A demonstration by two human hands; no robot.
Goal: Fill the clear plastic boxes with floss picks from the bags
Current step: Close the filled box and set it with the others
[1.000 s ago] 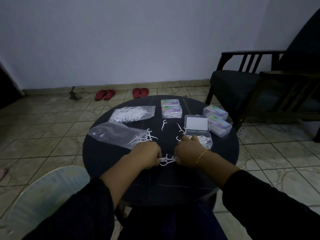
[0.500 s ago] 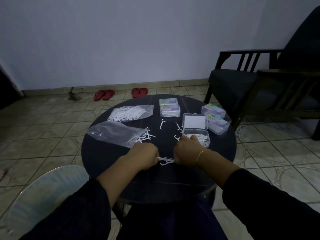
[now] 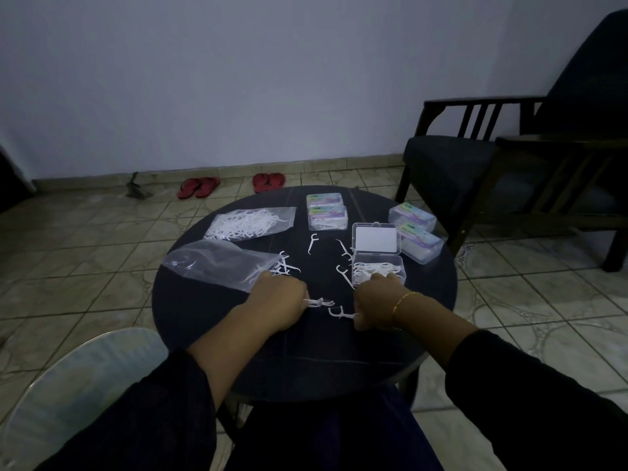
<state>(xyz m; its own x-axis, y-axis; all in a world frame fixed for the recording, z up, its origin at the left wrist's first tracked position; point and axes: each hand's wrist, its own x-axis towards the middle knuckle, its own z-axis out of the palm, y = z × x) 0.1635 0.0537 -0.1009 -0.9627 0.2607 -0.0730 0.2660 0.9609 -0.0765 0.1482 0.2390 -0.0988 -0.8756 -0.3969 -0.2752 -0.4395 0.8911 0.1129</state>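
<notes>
Nearest the front edge of the round table (image 3: 204, 321), the left hand (image 3: 277, 302) has its fingers curled round a small bunch of floss picks (image 3: 317, 302), and the right hand (image 3: 375, 305) pinches a single pick (image 3: 339, 313) by its handle; the two catches lie just apart between the hands. These picks look feather-light, stiff but thin plastic, slick and apt to tangle by their hooked heads, so I judge the straight handle the best place to take hold, with a light pinch rather than a squeeze.

Just beyond the right hand stands one open box (image 3: 379, 271), partly filled, its lid (image 3: 376, 240) thrown back. Beside the left hand lies a nearly emptied bag (image 3: 217, 265) with a small spill of picks (image 3: 285, 266) at its mouth. About three loose picks (image 3: 312, 243) lie in the middle of the table; the dim light makes the exact count unsure.

Further back, a second bag (image 3: 251, 223) sits towards the far left edge, well stocked. At the far edge are two closed boxes (image 3: 327, 212) side by side, and at the right edge two more (image 3: 416, 232). That makes five boxes and two bags.
</notes>
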